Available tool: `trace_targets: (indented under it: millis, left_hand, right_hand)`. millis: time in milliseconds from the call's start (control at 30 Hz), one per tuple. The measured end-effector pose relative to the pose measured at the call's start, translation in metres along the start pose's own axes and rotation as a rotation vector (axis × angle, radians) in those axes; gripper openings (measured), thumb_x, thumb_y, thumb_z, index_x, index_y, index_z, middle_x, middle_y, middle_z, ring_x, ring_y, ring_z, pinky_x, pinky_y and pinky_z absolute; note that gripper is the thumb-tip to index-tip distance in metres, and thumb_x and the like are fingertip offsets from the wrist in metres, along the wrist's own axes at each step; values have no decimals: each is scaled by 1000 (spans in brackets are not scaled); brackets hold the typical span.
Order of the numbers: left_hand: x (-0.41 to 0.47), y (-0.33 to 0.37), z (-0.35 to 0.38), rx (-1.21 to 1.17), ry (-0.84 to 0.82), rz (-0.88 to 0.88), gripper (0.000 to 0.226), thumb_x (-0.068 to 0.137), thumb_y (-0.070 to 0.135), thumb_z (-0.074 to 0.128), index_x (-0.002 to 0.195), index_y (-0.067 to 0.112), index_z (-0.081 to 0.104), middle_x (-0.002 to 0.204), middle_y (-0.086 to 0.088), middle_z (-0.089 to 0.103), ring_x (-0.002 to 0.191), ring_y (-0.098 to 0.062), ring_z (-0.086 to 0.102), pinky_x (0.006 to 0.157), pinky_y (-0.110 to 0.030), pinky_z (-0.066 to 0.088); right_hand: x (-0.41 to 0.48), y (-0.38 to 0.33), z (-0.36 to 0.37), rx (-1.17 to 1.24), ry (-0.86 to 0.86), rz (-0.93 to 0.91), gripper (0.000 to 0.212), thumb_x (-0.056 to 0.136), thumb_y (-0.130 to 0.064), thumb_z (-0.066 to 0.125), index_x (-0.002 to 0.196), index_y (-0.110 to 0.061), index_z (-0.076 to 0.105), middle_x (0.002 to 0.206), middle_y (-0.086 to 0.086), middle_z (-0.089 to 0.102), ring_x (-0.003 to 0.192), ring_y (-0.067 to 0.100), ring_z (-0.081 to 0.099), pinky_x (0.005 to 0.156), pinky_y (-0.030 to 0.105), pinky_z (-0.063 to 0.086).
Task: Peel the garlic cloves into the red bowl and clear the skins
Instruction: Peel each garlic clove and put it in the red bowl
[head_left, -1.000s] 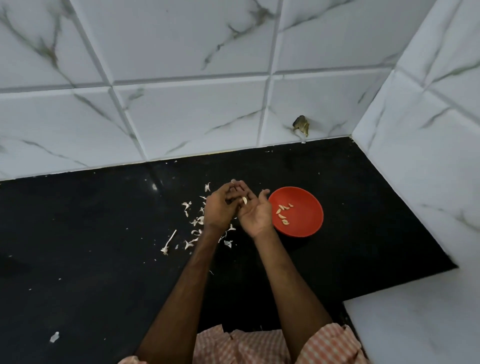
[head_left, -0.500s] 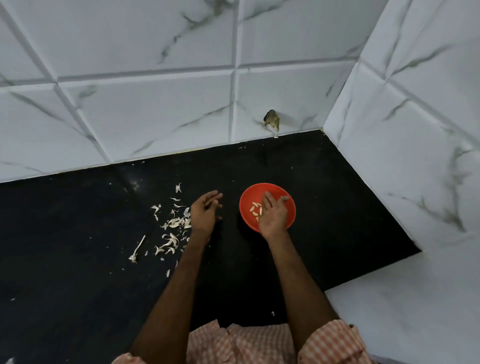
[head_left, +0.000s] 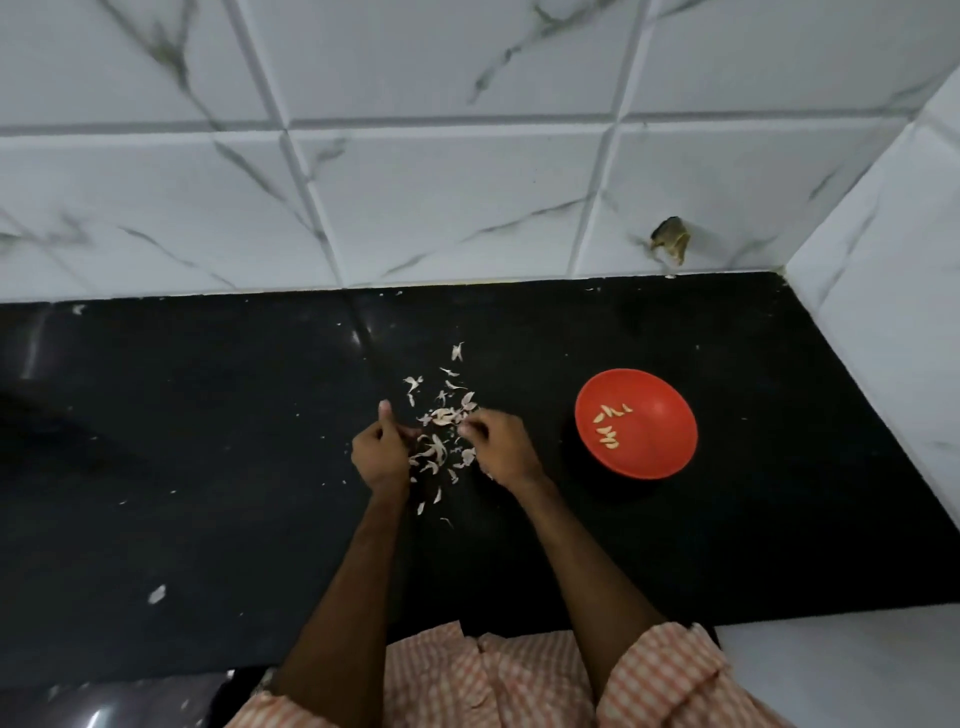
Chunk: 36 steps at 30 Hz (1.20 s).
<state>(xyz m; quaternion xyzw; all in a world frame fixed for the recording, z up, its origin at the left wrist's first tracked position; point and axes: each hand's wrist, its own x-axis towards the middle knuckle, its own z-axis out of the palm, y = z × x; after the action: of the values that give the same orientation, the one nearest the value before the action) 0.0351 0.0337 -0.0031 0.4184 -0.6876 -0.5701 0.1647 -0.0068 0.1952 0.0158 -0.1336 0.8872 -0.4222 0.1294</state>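
Note:
The red bowl (head_left: 662, 447) sits on the black counter (head_left: 208, 441) to the right, with several peeled garlic cloves (head_left: 609, 423) inside. A loose pile of garlic skins (head_left: 441, 415) lies left of the bowl. My left hand (head_left: 379, 454) is at the pile's left edge, thumb up and fingers curled in against the skins. On the pile's right edge, the curled fingertips of my right hand (head_left: 501, 444) are on the skins. Both hands close in around the pile, well apart from the bowl.
White marble-look tiled walls (head_left: 467, 208) border the counter at the back and right. A small brown chipped spot (head_left: 671, 244) marks the back wall. A stray skin (head_left: 156, 594) lies at the near left. A white surface (head_left: 841, 654) adjoins the counter's near right.
My right hand has left the bowl and moved left to the skins. My left hand has dropped to the pile's left side. The camera view shifted left.

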Motion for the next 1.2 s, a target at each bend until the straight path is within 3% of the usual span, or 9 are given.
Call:
trace_targets:
  millis: [200, 267, 400, 467, 667, 800, 867, 1000, 1200]
  left_hand:
    - [9, -22, -29, 110, -88, -20, 21, 103, 23, 55, 94, 10, 68, 74, 6, 69, 68, -3, 64, 83, -41, 58]
    - [12, -22, -35, 177, -195, 28, 9, 100, 14, 59, 98, 12, 67, 80, 6, 70, 72, -3, 65, 85, -41, 58]
    - [14, -25, -38, 362, -389, 187, 13, 91, 4, 68, 100, 13, 71, 100, -1, 74, 91, -13, 67, 89, -27, 52]
    - [13, -26, -39, 433, -446, 238, 15, 89, 8, 70, 102, 15, 71, 102, 2, 73, 94, -11, 66, 83, -19, 46]
    - [9, -20, -36, 723, -514, 393, 29, 89, 34, 71, 116, 27, 66, 112, 9, 58, 98, -10, 60, 80, -25, 42]
    - [8, -12, -29, 637, -527, 422, 21, 93, 43, 66, 105, 26, 68, 104, 9, 62, 93, -9, 63, 85, -33, 52]
    - [6, -7, -24, 577, -593, 387, 17, 95, 40, 61, 99, 25, 69, 99, 8, 69, 90, -11, 67, 86, -38, 54]
    - [0, 1, -15, 550, -641, 376, 35, 91, 47, 46, 95, 20, 68, 90, 2, 73, 85, -19, 68, 82, -42, 55]
    - [0, 10, -11, 495, -637, 351, 37, 91, 42, 39, 97, 19, 68, 91, -3, 72, 87, -24, 66, 80, -41, 53]
  right_hand:
    - [-3, -2, 43, -413, -153, -140, 43, 98, -31, 63, 140, -29, 56, 129, 5, 54, 121, 23, 49, 99, 40, 46]
    - [-1, -4, 49, -462, -131, -177, 42, 98, -33, 63, 139, -30, 58, 124, 5, 54, 119, 23, 50, 99, 41, 45]
    - [3, -9, 58, -466, -81, -174, 26, 98, -27, 63, 122, -18, 66, 118, 5, 59, 117, 25, 54, 97, 40, 43]
    - [3, -10, 60, -440, -51, -139, 19, 97, -26, 64, 112, -14, 66, 115, 4, 60, 113, 23, 55, 95, 37, 42]
    - [0, -2, 64, -133, 27, -1, 3, 91, -13, 71, 93, -11, 69, 99, 1, 66, 93, 16, 60, 87, 35, 49]
    - [-1, -12, 53, 265, 231, 153, 11, 85, 0, 75, 86, -10, 72, 82, -2, 72, 75, 7, 68, 70, 20, 54]
    - [2, -17, 47, 402, 286, 197, 12, 83, 0, 78, 84, -10, 72, 80, -2, 73, 71, 7, 69, 65, 20, 57]
    - [5, -20, 46, 401, 303, 204, 14, 82, -6, 81, 80, -14, 70, 80, -3, 74, 75, 7, 71, 72, 27, 60]
    - [6, -27, 42, 356, 297, 150, 16, 84, -5, 80, 78, -13, 67, 82, -4, 74, 78, 10, 72, 73, 29, 61]
